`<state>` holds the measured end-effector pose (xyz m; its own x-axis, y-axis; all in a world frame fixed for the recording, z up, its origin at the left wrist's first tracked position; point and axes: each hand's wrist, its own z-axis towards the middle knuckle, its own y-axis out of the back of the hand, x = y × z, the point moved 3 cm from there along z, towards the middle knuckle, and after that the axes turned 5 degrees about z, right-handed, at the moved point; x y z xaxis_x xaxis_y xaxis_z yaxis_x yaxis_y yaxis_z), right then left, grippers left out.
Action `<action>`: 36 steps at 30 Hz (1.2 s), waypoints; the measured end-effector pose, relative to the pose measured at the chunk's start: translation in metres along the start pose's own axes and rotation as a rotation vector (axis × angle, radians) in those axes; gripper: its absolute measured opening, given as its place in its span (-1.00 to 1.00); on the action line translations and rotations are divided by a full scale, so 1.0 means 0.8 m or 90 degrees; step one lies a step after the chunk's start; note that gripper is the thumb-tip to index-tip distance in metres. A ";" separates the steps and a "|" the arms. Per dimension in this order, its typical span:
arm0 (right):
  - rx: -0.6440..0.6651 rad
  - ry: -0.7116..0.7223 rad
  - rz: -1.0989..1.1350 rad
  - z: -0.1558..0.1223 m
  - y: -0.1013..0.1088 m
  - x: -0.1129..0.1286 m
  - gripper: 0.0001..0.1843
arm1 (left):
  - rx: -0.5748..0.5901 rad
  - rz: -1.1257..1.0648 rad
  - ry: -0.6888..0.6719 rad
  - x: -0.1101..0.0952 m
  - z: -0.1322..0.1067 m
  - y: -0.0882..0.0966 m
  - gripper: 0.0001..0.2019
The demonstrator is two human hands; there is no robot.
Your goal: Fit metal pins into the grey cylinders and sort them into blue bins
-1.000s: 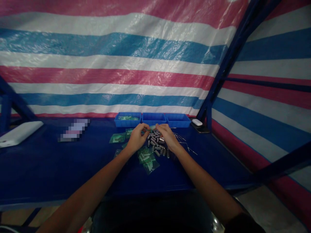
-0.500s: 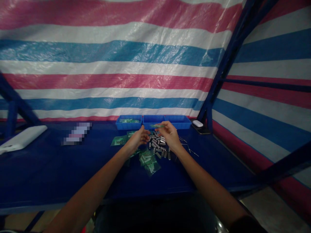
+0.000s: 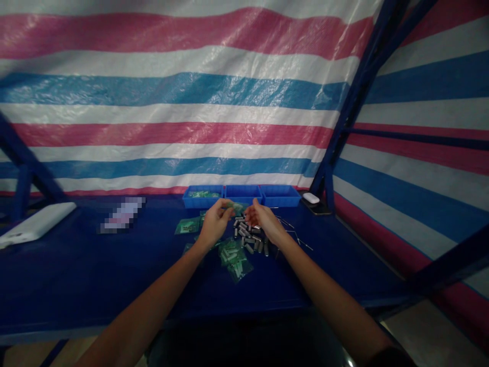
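A small greenish clear plastic bag (image 3: pixel 240 208) is pinched in my left hand (image 3: pixel 218 218), in front of the middle blue bin. My right hand (image 3: pixel 264 218) is close by on the right, its thumb raised and its fingers apart from the bag. Below both hands lies a pile of short silvery metal cylinders (image 3: pixel 248 235). Nearer me rest more greenish bags (image 3: pixel 234 259) with pale small parts inside. Another green bag (image 3: pixel 187 226) lies left of my left hand.
Three joined blue bins stand at the back; the left bin (image 3: pixel 203 204) holds greenish bags. Thin metal rods (image 3: pixel 296 234) lie to the right. A white case (image 3: pixel 311 198) sits on a dark phone. A white device (image 3: pixel 38 223) lies far left. Blue frame posts edge the table.
The plastic bag has passed from my right hand to my left. My left fingers have closed on it, and my right hand has lowered and opened. The view has tilted slightly upward.
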<state>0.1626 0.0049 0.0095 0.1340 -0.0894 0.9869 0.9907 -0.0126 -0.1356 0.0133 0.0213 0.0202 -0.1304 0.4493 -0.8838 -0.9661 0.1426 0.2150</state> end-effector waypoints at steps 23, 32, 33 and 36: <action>-0.015 0.450 -0.379 -0.017 -0.006 0.026 -0.79 | 0.057 -0.067 0.295 0.009 -0.004 0.001 -0.62; -0.083 0.234 -0.237 -0.003 0.008 0.012 -0.77 | 0.023 0.309 -0.225 -0.021 -0.011 -0.002 -0.88; -0.068 0.186 -0.187 -0.003 0.008 0.012 -0.68 | 0.025 0.348 -0.273 -0.024 -0.013 -0.003 -0.86; -0.031 0.109 -0.102 -0.005 0.001 0.013 -0.62 | 0.027 0.412 -0.351 -0.027 -0.017 -0.004 -0.82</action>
<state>0.1650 -0.0001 0.0194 -0.0357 -0.2500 0.9676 0.9960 -0.0881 0.0140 0.0165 -0.0008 0.0329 -0.5170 0.8172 -0.2547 -0.7277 -0.2629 0.6335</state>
